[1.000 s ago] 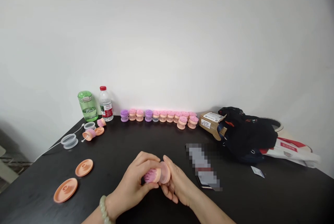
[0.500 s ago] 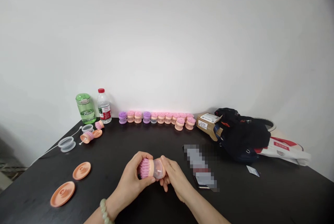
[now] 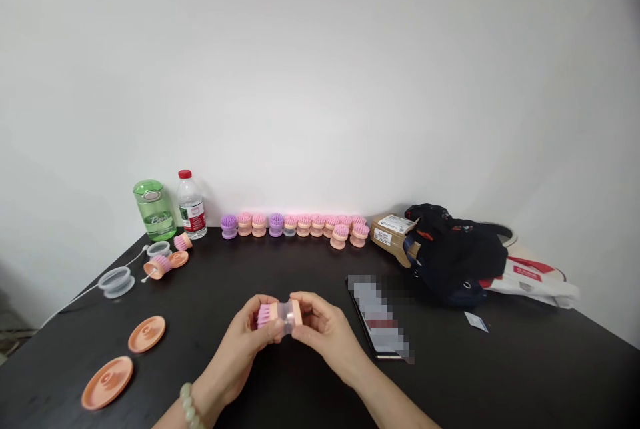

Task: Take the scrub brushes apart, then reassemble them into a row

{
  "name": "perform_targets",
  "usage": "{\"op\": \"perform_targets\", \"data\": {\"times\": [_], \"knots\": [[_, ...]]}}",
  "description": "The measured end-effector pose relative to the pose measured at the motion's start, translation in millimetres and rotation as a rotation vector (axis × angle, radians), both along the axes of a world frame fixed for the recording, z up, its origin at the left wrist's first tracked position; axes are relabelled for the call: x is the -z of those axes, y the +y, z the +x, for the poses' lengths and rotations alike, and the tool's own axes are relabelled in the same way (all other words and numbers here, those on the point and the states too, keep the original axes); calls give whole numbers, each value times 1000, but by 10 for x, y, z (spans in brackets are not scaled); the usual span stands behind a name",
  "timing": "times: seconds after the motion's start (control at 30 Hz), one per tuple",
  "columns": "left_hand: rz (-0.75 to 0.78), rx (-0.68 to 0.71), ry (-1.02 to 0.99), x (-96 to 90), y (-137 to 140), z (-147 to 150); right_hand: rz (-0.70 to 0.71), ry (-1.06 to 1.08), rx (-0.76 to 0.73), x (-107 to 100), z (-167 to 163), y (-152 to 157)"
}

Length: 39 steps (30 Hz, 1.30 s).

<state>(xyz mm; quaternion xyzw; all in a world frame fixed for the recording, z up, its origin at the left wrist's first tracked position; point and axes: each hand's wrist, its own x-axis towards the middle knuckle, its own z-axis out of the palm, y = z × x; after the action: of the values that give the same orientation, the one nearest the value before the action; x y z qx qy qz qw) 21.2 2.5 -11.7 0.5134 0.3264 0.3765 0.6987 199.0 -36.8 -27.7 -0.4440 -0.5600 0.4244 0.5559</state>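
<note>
At left, orange discs [image 3: 107, 382], translucent collars [image 3: 118, 283] and bristle heads [image 3: 159, 265] lie loose, seemingly unassembled. The left hand [image 3: 240, 349] pinches the bristled end of a pink scrub brush [image 3: 287, 317], held mid-table and apparently joined; the right hand [image 3: 330, 330] pinches its base. Behind, a brush row [image 3: 303, 226] stands seemingly complete.

Left hand [image 3: 245, 339], right hand [image 3: 330, 329] facing, both curled — undersides hard to see.
</note>
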Motion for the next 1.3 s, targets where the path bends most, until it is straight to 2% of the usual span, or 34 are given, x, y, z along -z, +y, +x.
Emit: {"op": "perform_targets", "data": {"times": [0.23,0.33,0.43,0.63,0.87,1.03,1.2,1.3], "knots": [[-358,80,-80,44,25,15,498,-460,44,-117,38,-96],[-401,105,-90,19,17,24,585,-562,31,-159,55,-128],[-246,100,-90,-23,-11,20,526,-597,70,-141,73,-122],[252,41,29,-12,-28,-17,172,-496,102,-66,36,-91],[717,32,160,-20,-16,-44,175,-529,91,-45,5,-98],[814,38,215,-69,-33,-57,119,-471,69,-51,-16,-77],[795,-49,259,-91,-32,-69,-2,-155,-74,-73,-6,-48],[774,-102,291,-95,-41,-83,-46,-72,-81,-108,25,-41]]}}
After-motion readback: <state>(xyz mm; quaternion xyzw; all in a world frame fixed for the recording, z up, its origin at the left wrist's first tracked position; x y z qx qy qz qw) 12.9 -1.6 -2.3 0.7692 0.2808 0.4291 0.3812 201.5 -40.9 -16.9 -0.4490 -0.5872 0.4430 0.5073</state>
